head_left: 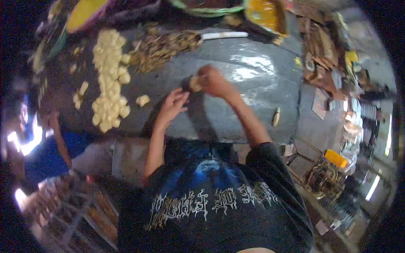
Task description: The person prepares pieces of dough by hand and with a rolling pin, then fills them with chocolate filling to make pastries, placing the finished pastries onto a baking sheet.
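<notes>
My right hand (215, 82) is closed around a small tan lump (195, 83) over the dark tabletop (219, 114). A dark shape shows beside the lump, and I cannot make out what it is. My left hand (172, 106) is just to the left and nearer to me, its fingers apart and holding nothing I can see. A single pale yellow chunk (143, 100) sits left of that hand. Farther left is a long heap of pale yellow chunks (110, 80).
Brown scraps (166, 47) are piled at the back, beside a white rod-like object (225, 35). A yellow container (266, 17) and a green-rimmed basin (209, 12) line the far edge. At left is another person's arm (61, 141). An orange-topped machine (335, 158) stands at right.
</notes>
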